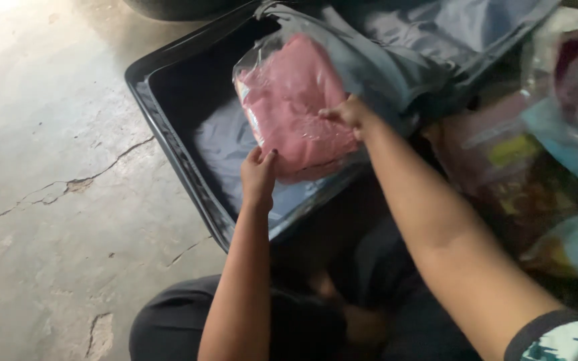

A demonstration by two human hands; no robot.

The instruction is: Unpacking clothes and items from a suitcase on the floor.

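A pink folded garment in a clear plastic bag (pixel 296 100) is held over an open black suitcase (pixel 162 127). My left hand (pixel 259 175) grips the bag's lower edge. My right hand (pixel 348 113) pinches its right side. The bag is tilted, partly inside the case. A pale grey-blue lining or cloth (pixel 225 147) shows on the suitcase bottom under it.
The suitcase's grey lid (pixel 423 40) lies open behind. A pile of plastic-wrapped colourful packages (pixel 556 134) sits at the right. Cracked concrete floor (pixel 48 167) spreads to the left. My dark-trousered legs (pixel 316 314) are below.
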